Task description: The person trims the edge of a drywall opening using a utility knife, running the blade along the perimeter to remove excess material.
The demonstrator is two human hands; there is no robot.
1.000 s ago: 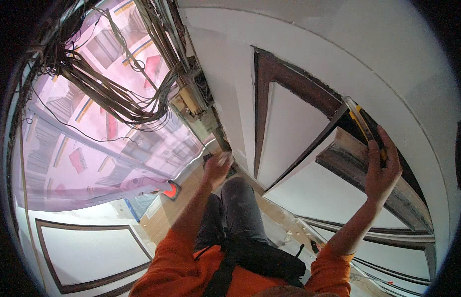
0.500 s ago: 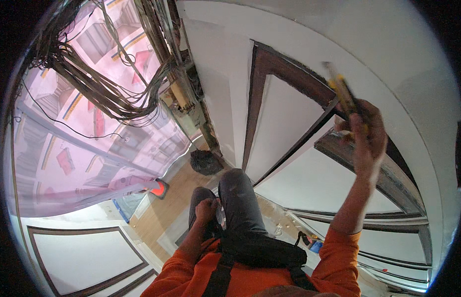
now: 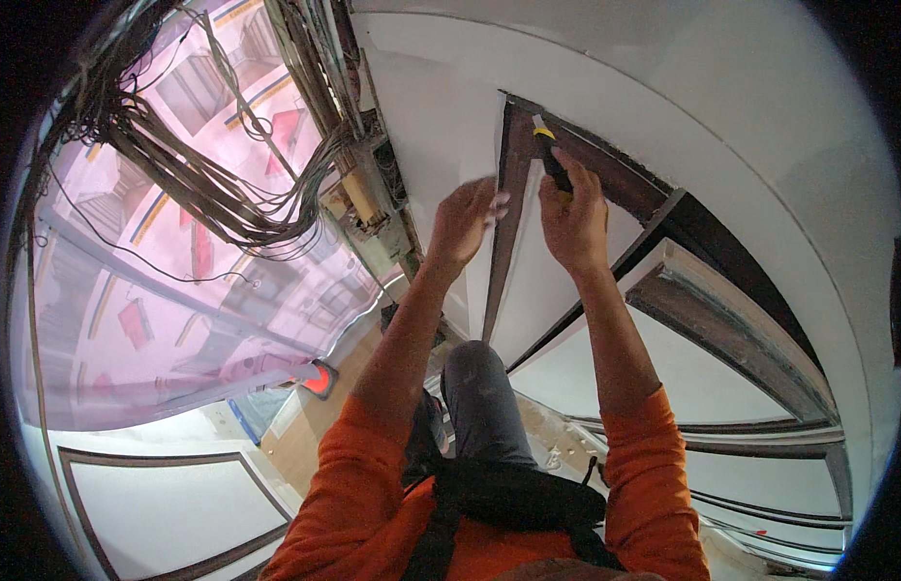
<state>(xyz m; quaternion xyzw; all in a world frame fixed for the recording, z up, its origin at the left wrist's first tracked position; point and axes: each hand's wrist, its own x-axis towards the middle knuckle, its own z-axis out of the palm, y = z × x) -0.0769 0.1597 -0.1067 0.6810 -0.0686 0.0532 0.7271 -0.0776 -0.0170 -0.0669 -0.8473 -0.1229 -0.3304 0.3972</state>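
Observation:
My right hand is closed around a utility knife with a black and yellow handle. Its short pale blade points up, over the top corner of a dark brown recessed frame in the white wall. Just left of it, my left hand is raised beside the frame's left strip, fingers curled and slightly blurred. Whatever may be between those fingertips is too small to make out.
A thick bundle of loose cables hangs at upper left before a pink printed sheet. A grey-brown ledge juts from the wall on the right. An orange-red object stands on the wooden floor.
My left hand has risen from my lap to the dark frame. The knife in my right hand has moved left, to the frame's top corner.

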